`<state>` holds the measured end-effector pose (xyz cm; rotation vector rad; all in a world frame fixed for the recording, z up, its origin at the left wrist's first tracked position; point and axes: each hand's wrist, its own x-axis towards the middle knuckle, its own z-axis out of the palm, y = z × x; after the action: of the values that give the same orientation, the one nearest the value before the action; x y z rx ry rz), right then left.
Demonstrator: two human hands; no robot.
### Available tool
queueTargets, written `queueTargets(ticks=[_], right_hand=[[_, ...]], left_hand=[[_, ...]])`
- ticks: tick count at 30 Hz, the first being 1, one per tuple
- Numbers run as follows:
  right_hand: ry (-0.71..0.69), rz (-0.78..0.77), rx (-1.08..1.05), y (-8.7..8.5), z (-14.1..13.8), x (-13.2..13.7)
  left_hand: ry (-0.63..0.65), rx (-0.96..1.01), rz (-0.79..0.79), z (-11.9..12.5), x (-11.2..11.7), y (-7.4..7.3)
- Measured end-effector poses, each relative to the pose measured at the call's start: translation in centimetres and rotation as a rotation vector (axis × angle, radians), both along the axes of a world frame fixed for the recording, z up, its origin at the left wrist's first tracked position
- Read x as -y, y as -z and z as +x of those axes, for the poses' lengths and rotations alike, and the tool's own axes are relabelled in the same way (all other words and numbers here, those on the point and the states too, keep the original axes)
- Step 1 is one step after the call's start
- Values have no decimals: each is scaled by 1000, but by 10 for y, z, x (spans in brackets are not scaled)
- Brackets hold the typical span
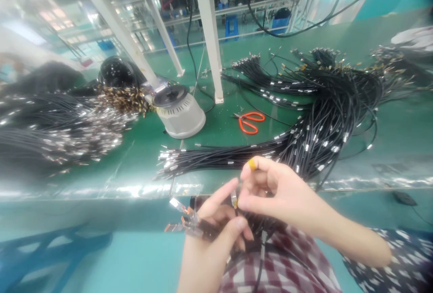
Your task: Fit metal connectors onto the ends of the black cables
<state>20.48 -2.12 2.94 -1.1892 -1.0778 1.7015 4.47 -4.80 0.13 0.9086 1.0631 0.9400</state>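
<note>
Over my lap, my left hand [221, 225] is closed round several black cables. Their silvery connector ends [186, 220] stick out to the left, past the back of my hand. One cable with a metal connector [234, 199] stands upright between my left thumb and fingers. My right hand [274, 189] is right beside that connector, its fingers curled in and the thumb tip close against it. Whatever those fingers pinch is too small to make out. Yellow tape [252, 164] wraps the right forefinger. More black cable [262, 257] hangs across my checked clothing.
On the green table [216, 123] lie a big heap of black cables [338, 112] and orange-handled scissors [252, 121]. A grey round device [184, 117] stands by a white post [209, 35]. More cable bundles [84, 126] fill the left. A blue stool [232, 26] stands behind.
</note>
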Motion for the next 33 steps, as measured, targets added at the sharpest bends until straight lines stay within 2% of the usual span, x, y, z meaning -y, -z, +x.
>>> queueTargets(ticks=[22, 33], right_hand=[[10, -5, 75, -4, -2, 1], [-26, -57, -79, 14, -5, -1]], left_hand=[[33, 5, -18, -2, 2, 1], [85, -24, 14, -3, 0, 2]])
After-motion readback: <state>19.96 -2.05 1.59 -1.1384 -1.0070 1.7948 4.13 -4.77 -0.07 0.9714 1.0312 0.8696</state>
